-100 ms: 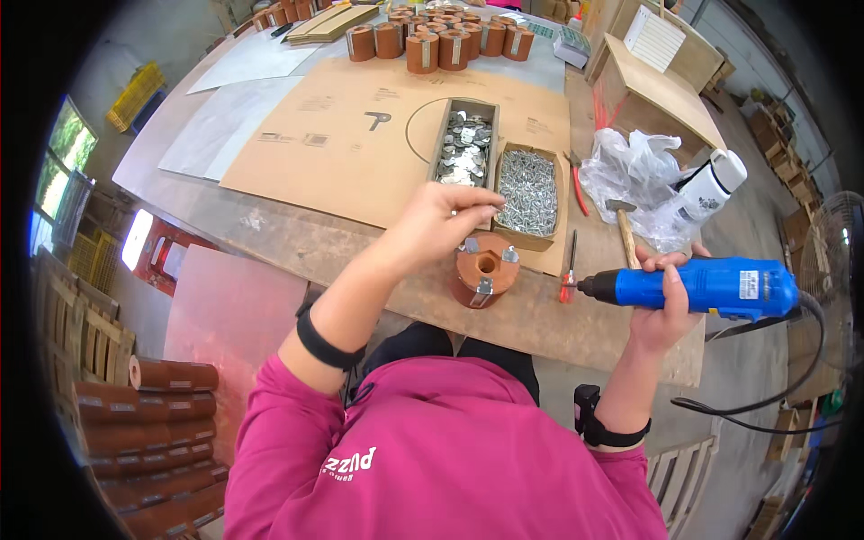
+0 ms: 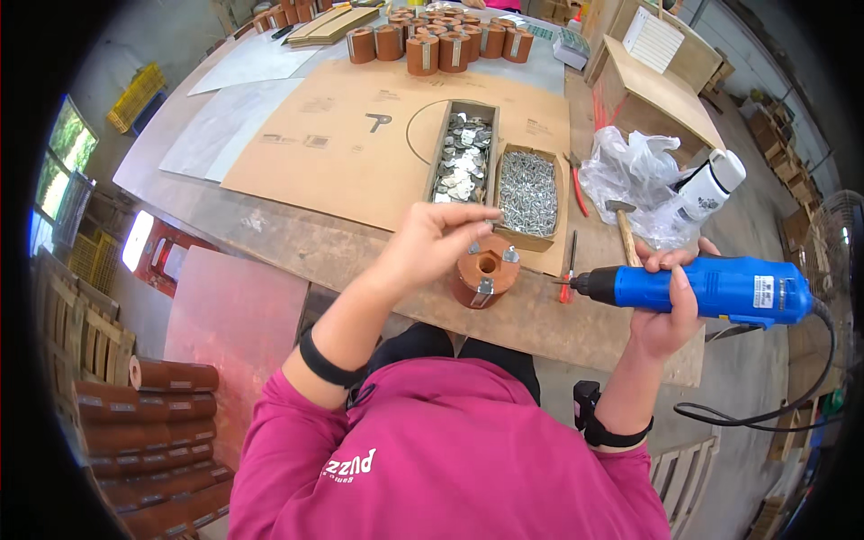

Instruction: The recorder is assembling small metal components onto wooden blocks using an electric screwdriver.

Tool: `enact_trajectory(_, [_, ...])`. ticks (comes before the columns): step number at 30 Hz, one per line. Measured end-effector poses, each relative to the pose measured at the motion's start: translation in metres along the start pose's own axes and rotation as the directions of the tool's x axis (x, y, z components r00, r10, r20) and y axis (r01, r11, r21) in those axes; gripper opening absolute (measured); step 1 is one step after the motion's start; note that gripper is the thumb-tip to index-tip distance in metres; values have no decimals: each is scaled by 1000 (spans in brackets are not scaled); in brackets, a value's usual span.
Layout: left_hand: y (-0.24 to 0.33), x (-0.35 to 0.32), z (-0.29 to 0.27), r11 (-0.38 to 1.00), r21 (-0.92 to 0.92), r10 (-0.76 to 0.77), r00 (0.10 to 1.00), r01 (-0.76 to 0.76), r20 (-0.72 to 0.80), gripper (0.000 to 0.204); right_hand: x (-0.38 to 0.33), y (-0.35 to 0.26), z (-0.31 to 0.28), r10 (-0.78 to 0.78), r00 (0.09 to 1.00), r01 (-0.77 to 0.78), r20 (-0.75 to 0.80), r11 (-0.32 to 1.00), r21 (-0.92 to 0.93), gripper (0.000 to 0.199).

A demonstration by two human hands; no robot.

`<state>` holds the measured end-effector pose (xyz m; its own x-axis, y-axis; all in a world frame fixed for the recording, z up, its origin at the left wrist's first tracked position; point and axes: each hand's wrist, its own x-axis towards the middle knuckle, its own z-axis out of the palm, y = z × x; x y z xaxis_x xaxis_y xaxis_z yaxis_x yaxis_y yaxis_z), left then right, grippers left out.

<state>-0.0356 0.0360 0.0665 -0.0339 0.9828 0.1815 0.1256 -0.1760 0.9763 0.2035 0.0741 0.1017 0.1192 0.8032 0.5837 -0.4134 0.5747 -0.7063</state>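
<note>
One grip, the left hand point(image 2: 427, 241), pinched together, anything within hard to make out! The right hand point(image 2: 668, 306) clutched a blue driver point(image 2: 711, 288); the reddish-brown cylinder point(image 2: 468, 277) wore metal brackets point(image 2: 485, 286).

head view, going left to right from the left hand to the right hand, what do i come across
Left hand → box of small screws → red-handled pliers → hammer → right hand, gripping the blue power tool

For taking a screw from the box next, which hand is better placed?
Probably the left hand: it hovers by the screw box, while the right hand holds the blue power tool.
</note>
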Motion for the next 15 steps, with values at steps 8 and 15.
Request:
enact_trajectory(8, [-7, -32, 19, 867, 345, 370, 928, -358, 35, 10, -5, -20, 31, -33, 991, -5, 132, 960, 280, 53])
enact_trajectory(15, [-15, -40, 25, 851, 402, 387, 921, -338, -46, 17, -11, -15, 43, -15, 982, -44, 187, 951, 307, 54])
